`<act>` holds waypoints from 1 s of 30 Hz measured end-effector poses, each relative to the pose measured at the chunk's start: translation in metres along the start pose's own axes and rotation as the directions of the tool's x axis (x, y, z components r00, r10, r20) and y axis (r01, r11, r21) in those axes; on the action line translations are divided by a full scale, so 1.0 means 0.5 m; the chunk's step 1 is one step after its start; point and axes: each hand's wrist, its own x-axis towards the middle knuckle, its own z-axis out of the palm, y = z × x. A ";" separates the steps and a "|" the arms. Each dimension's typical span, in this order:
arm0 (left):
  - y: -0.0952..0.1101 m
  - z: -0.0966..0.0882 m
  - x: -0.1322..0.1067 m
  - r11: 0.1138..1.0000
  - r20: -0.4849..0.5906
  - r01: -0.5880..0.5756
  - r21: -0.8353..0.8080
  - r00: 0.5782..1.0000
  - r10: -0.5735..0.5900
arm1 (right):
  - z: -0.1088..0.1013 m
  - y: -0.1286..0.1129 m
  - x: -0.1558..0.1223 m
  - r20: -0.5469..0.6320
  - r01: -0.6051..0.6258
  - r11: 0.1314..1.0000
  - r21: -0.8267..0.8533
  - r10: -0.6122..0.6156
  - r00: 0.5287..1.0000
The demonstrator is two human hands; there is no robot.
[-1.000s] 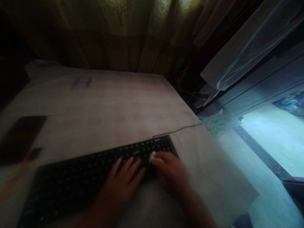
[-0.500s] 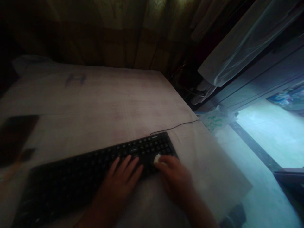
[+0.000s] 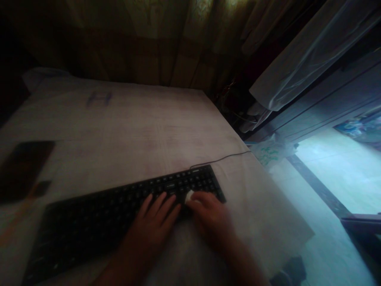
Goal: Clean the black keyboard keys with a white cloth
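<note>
A black keyboard (image 3: 98, 216) lies at a slant on the cloth-covered table, its thin cable running off toward the right edge. Flat on its keys, right of the middle, rests my left hand (image 3: 154, 222), fingers spread and holding nothing. My right hand (image 3: 208, 216) is closed in a pinch on a small white wad (image 3: 188, 196), which looks like cloth or tissue. That wad touches or sits just over the keys near the number pad; I cannot tell which. The hand hides most of it.
A dark flat object (image 3: 26, 169) lies at the left of the table (image 3: 154, 119), with a small dark item and a blurred orange stick-like thing (image 3: 22, 214) near it. Behind hangs a curtain (image 3: 160, 51). A plastic bag (image 3: 269, 149) is beyond the right edge.
My right hand has shifted a little to the left over the keys with the white wad. My left hand stays on the keyboard. The view has moved slightly.
</note>
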 end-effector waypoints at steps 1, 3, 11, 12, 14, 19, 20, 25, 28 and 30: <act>0.000 0.000 0.000 1.000 0.005 -0.001 0.002 1.000 0.001 | -0.001 0.000 -0.004 0.002 0.001 1.000 0.003 -0.001 1.000; -0.001 0.001 0.000 1.000 0.013 -0.002 0.000 1.000 0.002 | -0.004 -0.001 -0.012 0.003 0.005 1.000 0.015 -0.005 1.000; -0.002 0.007 -0.001 1.000 0.013 0.025 -0.015 1.000 -0.025 | -0.008 -0.004 -0.047 0.022 -0.038 0.997 0.066 0.037 0.999; -0.002 0.008 -0.001 0.999 0.004 0.033 -0.022 0.999 -0.033 | -0.010 -0.004 -0.052 0.029 -0.048 0.996 0.079 0.046 0.999; -0.001 0.008 -0.001 0.998 -0.016 0.044 -0.034 0.999 -0.044 | -0.015 -0.003 -0.059 0.053 -0.063 0.992 0.108 0.057 0.997; -0.001 0.004 0.002 0.999 -0.009 0.041 -0.026 0.999 -0.041 | -0.031 -0.007 -0.053 0.060 -0.058 0.985 0.160 0.049 0.997; -0.001 0.004 0.002 0.999 -0.014 0.039 -0.021 0.999 -0.039 | -0.029 -0.009 -0.046 0.038 -0.052 0.987 0.152 0.046 0.998; 0.001 0.006 0.004 0.999 -0.036 0.048 0.001 0.998 -0.047 | 0.008 -0.021 -0.008 -0.065 -0.025 0.998 0.061 0.029 0.998; 0.002 0.007 0.005 0.999 -0.038 0.050 -0.001 0.998 -0.050 | 0.022 -0.024 0.003 -0.033 -0.032 0.999 0.002 0.032 0.999; 0.002 0.007 0.005 0.999 -0.044 0.053 -0.010 0.998 -0.053 | 0.018 -0.025 0.003 -0.003 -0.021 1.000 0.002 0.021 1.000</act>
